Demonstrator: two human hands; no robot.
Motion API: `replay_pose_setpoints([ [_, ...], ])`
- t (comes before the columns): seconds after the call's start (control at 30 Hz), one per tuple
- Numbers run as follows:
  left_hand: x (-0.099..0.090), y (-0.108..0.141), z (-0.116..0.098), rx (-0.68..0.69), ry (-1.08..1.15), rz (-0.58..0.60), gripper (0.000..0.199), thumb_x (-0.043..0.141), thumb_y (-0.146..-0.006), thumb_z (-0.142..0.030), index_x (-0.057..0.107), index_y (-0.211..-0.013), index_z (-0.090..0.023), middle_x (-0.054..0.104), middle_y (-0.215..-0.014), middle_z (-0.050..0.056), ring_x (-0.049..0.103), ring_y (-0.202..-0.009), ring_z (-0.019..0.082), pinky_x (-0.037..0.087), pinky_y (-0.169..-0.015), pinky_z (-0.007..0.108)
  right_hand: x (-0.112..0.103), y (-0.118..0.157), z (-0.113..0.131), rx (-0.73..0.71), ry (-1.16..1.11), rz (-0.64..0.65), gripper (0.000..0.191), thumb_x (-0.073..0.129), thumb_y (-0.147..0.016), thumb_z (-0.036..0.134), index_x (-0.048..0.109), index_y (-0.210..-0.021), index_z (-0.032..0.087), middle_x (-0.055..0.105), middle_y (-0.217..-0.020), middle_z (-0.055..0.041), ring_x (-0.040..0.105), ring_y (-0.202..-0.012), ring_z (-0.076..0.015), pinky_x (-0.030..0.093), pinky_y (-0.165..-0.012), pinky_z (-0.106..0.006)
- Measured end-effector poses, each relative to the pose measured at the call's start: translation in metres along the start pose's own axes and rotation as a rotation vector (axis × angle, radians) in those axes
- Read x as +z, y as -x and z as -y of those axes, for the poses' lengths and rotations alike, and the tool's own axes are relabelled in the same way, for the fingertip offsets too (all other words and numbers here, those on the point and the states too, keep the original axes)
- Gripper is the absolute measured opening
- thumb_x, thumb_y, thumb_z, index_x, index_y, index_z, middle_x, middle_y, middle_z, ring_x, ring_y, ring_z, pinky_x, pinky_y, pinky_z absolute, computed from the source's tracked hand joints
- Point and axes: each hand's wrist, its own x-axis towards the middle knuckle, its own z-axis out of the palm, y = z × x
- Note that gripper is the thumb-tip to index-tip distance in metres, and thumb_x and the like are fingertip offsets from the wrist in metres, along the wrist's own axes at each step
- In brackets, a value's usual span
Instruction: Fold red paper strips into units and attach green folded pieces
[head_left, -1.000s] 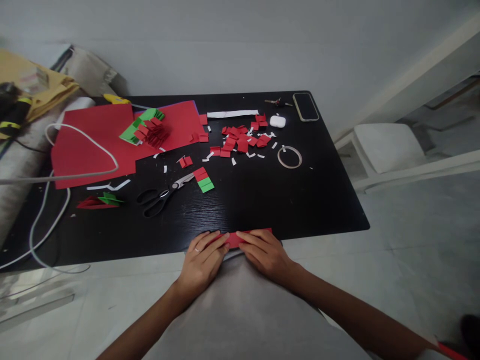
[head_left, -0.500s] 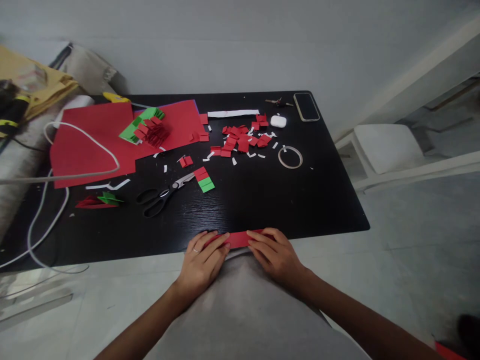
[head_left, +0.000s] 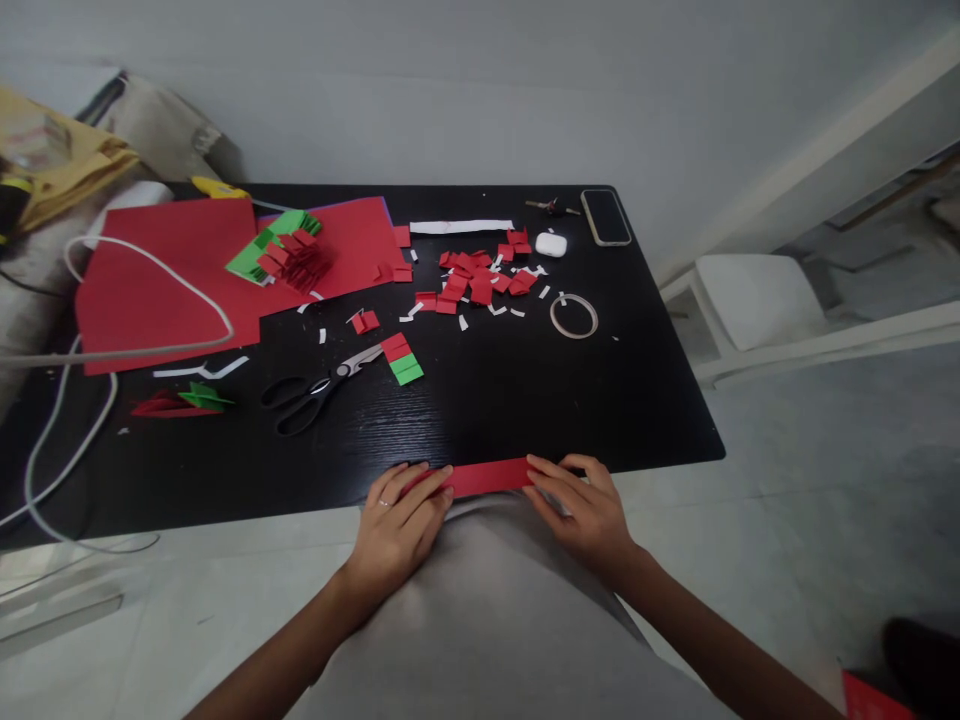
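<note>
A red paper strip (head_left: 490, 477) lies along the front edge of the black table. My left hand (head_left: 399, 515) presses the strip's left end, fingers together on top of it, a ring on one finger. At the right end, the fingertips of my right hand (head_left: 581, 505) hold the strip, the thumb near its lower edge. Beyond my left hand, black-handled scissors (head_left: 319, 385) lie with their blades touching a small folded red and green paper (head_left: 403, 358). Small folded red pieces (head_left: 472, 278) are scattered farther back among white scraps.
Large red sheets (head_left: 169, 275) and a green and red folded stack (head_left: 296, 255) are at the left, with a white cable (head_left: 161, 255). A tape ring (head_left: 574, 316), white case (head_left: 551, 244), keys (head_left: 553, 207) and phone (head_left: 606, 217) sit at the right.
My right hand has slid to the right along the red strip, so more of the strip shows between my hands. My left hand stays on its left end. The view has shifted slightly.
</note>
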Motion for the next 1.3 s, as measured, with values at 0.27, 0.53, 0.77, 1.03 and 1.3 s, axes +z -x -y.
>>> replay_pose_setpoints([
  [0.27,-0.005,-0.005,-0.006,-0.033,-0.031,0.041,0.012,0.069,-0.095,-0.015,0.072,-0.106,-0.021,0.08,-0.121,0.003,0.069,-0.111,0.025,0.049,-0.106,0.046,-0.014,-0.011,-0.014,-0.053,-0.078,-0.027,0.029,0.079,-0.088,0.017,0.076,-0.116,0.024,0.083,-0.108,-0.0073,0.069,-0.094,-0.0276,0.058,-0.078,-0.045],
  [0.53,-0.012,-0.045,0.007,-0.024,-0.069,0.223,0.023,0.063,-0.1,-0.029,0.074,-0.117,-0.017,0.074,-0.133,0.009,0.062,-0.13,0.032,0.044,-0.116,0.053,0.017,-0.06,0.006,-0.106,-0.241,0.086,0.028,0.06,-0.098,0.009,0.072,-0.12,0.02,0.076,-0.123,-0.0108,0.071,-0.112,-0.0246,0.062,-0.098,-0.045],
  [0.77,-0.004,-0.065,0.016,0.031,-0.143,0.209,0.024,0.06,-0.101,-0.027,0.072,-0.116,-0.012,0.075,-0.129,0.013,0.064,-0.125,0.033,0.048,-0.109,0.051,0.041,-0.065,0.009,-0.071,-0.163,0.241,0.031,0.054,-0.102,0.017,0.07,-0.128,0.014,0.07,-0.137,-0.0175,0.066,-0.126,-0.0304,0.061,-0.106,-0.052],
  [1.03,0.01,-0.065,-0.005,-0.052,-0.277,0.26,0.038,0.058,-0.102,-0.032,0.065,-0.13,-0.008,0.071,-0.134,0.02,0.066,-0.118,0.035,0.049,-0.1,0.048,0.042,-0.062,0.007,-0.089,-0.17,0.249,0.032,0.052,-0.102,0.016,0.069,-0.13,0.012,0.069,-0.136,-0.0179,0.065,-0.127,-0.0302,0.059,-0.108,-0.052],
  [1.3,-0.002,-0.05,0.005,-0.064,-0.287,0.229,0.047,0.061,-0.101,-0.037,0.064,-0.136,-0.006,0.072,-0.135,0.017,0.063,-0.124,0.037,0.039,-0.112,0.052,0.044,-0.062,0.009,-0.072,-0.167,0.224,0.029,0.054,-0.101,0.015,0.07,-0.125,0.013,0.069,-0.136,-0.0177,0.065,-0.127,-0.0301,0.06,-0.107,-0.052],
])
